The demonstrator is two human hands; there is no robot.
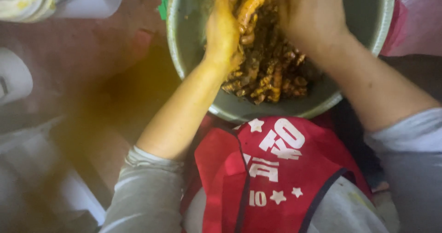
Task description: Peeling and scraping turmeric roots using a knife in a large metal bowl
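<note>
At the frame's top centre, my left hand (223,30) is gripping sauced chicken feet (269,71) in the metal basin (184,39); my right hand (311,14) is pressing into them, its grip hidden.

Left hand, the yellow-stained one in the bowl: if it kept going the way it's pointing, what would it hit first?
The left hand points up the picture into the heap of sauce-coated pieces. It would likely press further into those first, then the metal bowl wall beyond, though depth is unclear.
</note>
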